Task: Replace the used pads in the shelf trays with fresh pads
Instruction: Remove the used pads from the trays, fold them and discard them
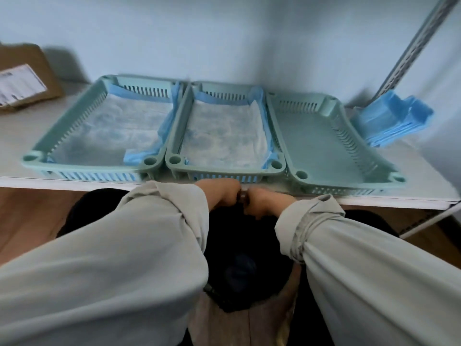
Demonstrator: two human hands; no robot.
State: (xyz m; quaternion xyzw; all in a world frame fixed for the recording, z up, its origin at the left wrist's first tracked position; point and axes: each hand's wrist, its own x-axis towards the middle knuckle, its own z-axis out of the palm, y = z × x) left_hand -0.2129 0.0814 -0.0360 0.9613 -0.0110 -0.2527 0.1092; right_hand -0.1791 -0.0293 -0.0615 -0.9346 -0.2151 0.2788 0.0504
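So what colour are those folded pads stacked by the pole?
Blue folded pads, clearest in the head view.

Three trays, all pale mint green with slotted sides: left tray, middle tray, right tray. Pads in the left and middle trays: white quilted top, light blue edging. Stack of folded pads far right: solid light blue. Shelf: off-white. Wall: pale blue-white. Cardboard box: brown, white label with dark print. Shelf upright: grey metal, perforated. My sleeves: light grey-green. Floor: brown wood grain.
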